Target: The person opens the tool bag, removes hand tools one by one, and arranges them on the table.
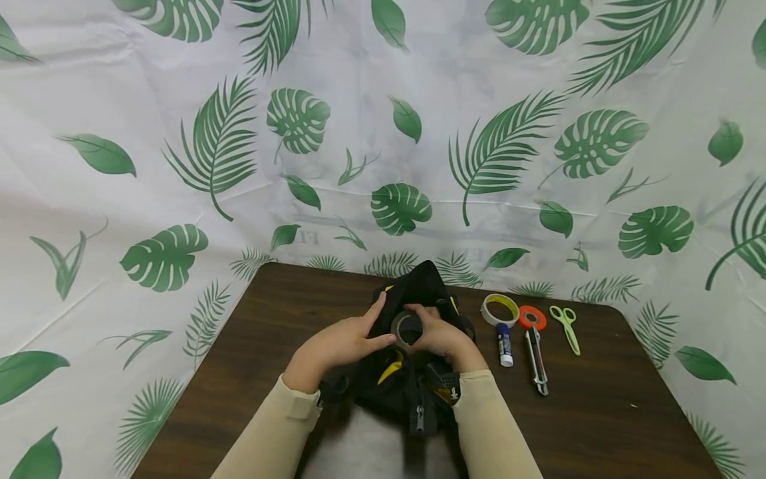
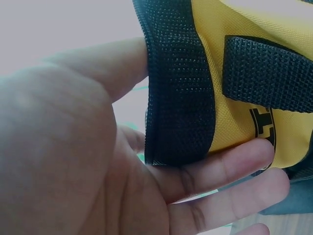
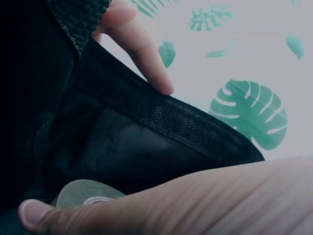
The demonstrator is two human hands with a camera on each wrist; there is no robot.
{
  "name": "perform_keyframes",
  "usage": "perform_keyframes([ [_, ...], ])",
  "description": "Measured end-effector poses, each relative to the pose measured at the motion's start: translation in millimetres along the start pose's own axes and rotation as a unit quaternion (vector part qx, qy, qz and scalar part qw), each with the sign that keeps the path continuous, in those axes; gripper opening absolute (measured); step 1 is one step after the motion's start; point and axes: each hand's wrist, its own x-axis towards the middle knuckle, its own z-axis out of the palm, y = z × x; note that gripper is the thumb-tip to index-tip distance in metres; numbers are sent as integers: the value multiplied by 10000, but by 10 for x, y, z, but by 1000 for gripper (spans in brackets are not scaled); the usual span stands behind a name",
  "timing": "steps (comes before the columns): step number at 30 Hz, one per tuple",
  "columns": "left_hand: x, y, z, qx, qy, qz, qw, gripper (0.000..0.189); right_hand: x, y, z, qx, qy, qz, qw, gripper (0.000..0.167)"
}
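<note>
A black and yellow tool bag (image 1: 427,283) stands on the table with its mouth open towards me. My left hand (image 1: 335,346) holds the bag's left rim, with the thumb on the inner side and fingers along the yellow outside (image 2: 234,122). At the mouth, my right hand (image 1: 445,340) grips a grey tape roll (image 1: 402,326). The right wrist view shows the thumb lying along the tape roll (image 3: 80,193), against the black lining (image 3: 112,142). Part of the roll is hidden by the right hand.
Right of the bag lie a yellow-cored tape roll (image 1: 485,313), an orange tape roll (image 1: 541,318), a glue stick (image 1: 505,346), a utility knife (image 1: 536,362) and green scissors (image 1: 566,326). The brown table (image 1: 239,372) ends at a leaf-patterned curtain (image 1: 353,159).
</note>
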Motion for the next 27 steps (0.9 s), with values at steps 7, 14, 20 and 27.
perform_keyframes([
  [7, -17, 8, 5, 26, -32, -34, 10000, 96, -23, -5, 10, -248, -23, 15, 9997, 110],
  [14, -15, 7, 1, 51, -6, -39, 10000, 96, -32, -20, -7, -711, 13, -51, 9975, 115],
  [20, -6, 16, -6, 39, -19, 28, 10000, 96, -2, -29, -14, -556, 420, 42, 9976, 113],
  [27, -19, 26, -8, -52, -61, 35, 10000, 97, -85, -111, -70, -599, 876, -6, 9944, 114],
])
